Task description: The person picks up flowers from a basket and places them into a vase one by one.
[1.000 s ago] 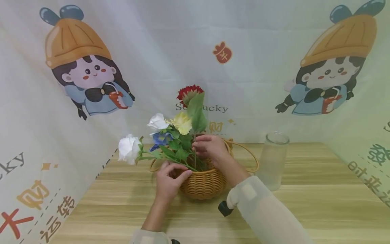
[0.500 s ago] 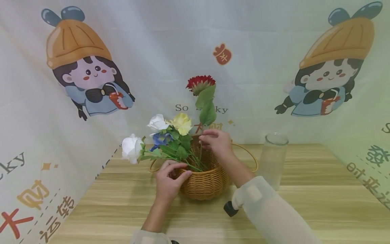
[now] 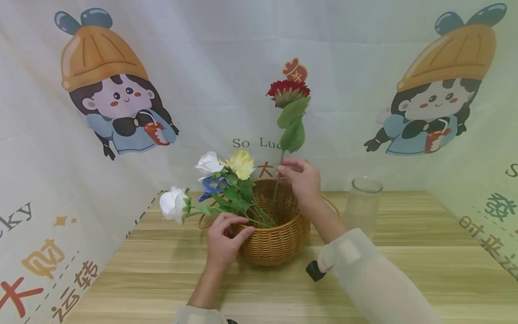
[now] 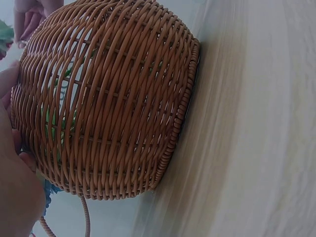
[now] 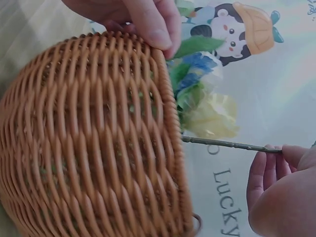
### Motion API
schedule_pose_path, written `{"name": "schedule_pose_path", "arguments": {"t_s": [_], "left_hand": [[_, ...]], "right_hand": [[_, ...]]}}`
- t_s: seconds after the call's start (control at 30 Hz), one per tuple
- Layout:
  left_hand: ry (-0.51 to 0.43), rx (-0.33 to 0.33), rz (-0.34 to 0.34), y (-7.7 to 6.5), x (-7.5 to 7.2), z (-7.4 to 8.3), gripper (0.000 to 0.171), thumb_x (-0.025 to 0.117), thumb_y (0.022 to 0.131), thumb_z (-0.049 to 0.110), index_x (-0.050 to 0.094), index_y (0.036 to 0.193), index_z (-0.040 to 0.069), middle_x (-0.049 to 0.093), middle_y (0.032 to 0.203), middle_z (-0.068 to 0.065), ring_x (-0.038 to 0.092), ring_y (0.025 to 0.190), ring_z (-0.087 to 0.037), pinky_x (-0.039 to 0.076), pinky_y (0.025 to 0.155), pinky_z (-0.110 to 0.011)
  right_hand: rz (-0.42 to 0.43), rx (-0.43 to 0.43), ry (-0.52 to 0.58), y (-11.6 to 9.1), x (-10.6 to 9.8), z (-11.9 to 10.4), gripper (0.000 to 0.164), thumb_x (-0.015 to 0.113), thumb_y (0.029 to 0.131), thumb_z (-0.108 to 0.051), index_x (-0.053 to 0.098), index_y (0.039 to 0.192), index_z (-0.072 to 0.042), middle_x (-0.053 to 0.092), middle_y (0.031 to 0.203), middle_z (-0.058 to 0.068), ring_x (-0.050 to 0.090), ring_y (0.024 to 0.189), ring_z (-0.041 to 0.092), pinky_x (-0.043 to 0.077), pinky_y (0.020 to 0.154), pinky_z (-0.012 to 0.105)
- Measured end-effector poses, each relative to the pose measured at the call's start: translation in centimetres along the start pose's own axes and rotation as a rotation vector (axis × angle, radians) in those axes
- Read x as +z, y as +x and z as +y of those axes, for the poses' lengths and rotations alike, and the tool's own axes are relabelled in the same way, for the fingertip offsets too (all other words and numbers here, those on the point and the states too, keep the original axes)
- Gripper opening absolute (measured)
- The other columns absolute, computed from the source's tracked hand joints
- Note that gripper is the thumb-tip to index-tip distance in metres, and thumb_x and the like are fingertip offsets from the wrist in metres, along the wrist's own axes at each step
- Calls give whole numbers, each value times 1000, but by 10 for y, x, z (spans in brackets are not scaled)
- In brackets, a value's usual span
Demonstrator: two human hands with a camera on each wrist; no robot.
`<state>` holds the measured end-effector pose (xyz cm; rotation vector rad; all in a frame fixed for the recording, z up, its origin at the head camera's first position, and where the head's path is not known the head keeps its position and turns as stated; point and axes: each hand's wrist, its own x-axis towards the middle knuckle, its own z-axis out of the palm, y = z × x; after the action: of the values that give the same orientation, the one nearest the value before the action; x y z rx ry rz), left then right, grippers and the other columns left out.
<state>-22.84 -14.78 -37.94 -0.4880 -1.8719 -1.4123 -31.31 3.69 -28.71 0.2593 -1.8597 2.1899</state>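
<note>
Flower (image 3: pixel 288 93), the red one, stood nearly upright over the basket (image 3: pixel 272 246)! The right hand (image 3: pixel 304 182) pinched its stem (image 5: pixel 222 143) between thumb and fingers, while the left hand (image 3: pixel 223 239) gripped the rim (image 3: pixel 283 226) on its own side. White roses (image 3: pixel 173 204), a yellow bloom (image 3: pixel 241 164) and a blue bloom (image 3: pixel 214 185) leaned out left; a jar (image 3: pixel 362 209) stood at right.

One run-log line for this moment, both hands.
left hand: holds basket rim | right hand: pinches red flower by stem, bloom up | other flowers: stems in basket, leaning left | jar: right of basket
</note>
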Motion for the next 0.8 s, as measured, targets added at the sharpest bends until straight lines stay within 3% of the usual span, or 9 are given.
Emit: {"name": "schedule_pose_path", "arguments": {"t_s": [0.17,0.5,0.8], "left_hand": [[-8,6,0,0,0,-1,18,83,69,-6,72,83,-4,60,83,-17,45,63,-34,38,53,-36],[-20,-12,-7,1,-1,-2,16,83,70,-6,72,82,-3,60,82,-17,46,64,-34,38,53,-33],[-20,-13,-5,2,-2,-4,17,84,68,-6,70,77,-3,59,79,-17,45,64,-33,36,53,-31]], "right_hand": [[3,-24,-32,4,-12,-12,23,68,90,-4,64,110,8,69,101,21,69,78,21,56,73,33],[20,-93,-30,8,-38,-36,24,67,91,-2,63,111,10,70,85,1,68,77,16,56,69,29],[74,-149,-7,15,-62,-51,18,69,89,-2,66,105,4,71,84,3,67,75,13,56,67,27]]}}
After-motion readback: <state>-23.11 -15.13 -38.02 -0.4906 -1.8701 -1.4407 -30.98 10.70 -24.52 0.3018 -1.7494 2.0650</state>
